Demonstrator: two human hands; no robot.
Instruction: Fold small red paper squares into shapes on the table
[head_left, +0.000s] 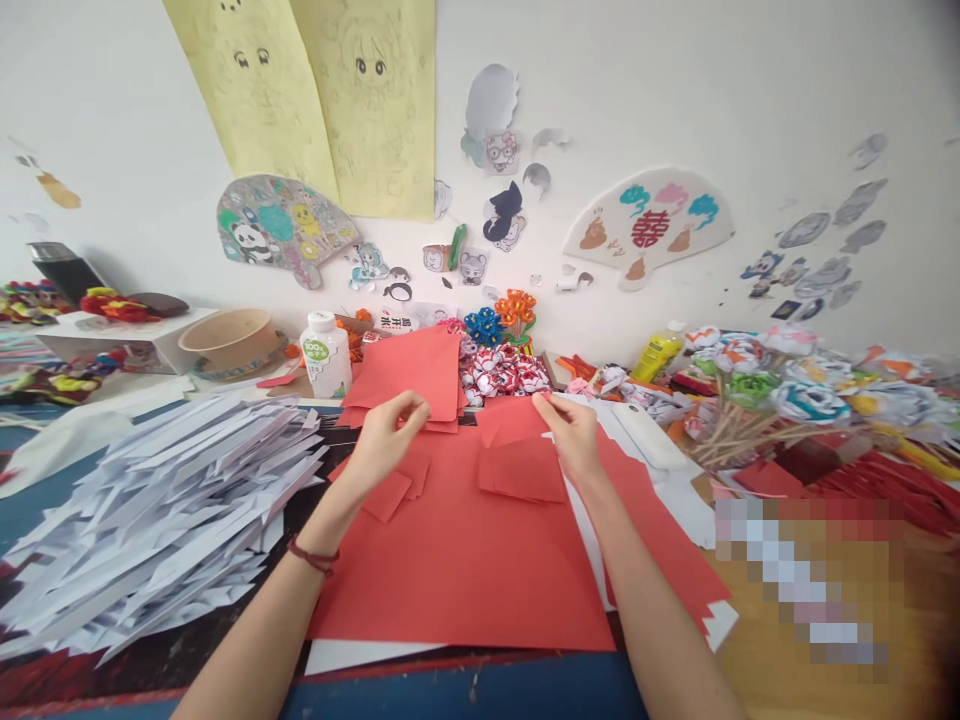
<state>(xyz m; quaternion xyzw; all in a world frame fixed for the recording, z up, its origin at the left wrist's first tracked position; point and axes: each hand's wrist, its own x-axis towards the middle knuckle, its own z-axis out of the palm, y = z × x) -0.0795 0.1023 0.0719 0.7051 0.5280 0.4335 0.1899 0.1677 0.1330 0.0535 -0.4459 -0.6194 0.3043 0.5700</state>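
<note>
My right hand [576, 436] pinches the corner of a small red paper piece [510, 420] between thumb and fingers. Just below it lies a small stack of red paper pieces [521, 472]. My left hand [391, 438] is closed, fingers curled against the thumb; whether anything is between them I cannot make out. Beneath that hand rest more small red pieces [388, 495], partly hidden by the wrist. Both hands hover over a large red paper sheet [465, 570]. Behind the left hand stands a stack of red paper squares [412, 370].
A big heap of folded white paper strips [165, 510] spreads at the left. White bottle [325, 355], round wooden container [229, 340] and yellow bottle [658, 352] stand at the back. Paper flowers on sticks [750, 385] crowd the right. More red sheets [652, 530] lie beside my right forearm.
</note>
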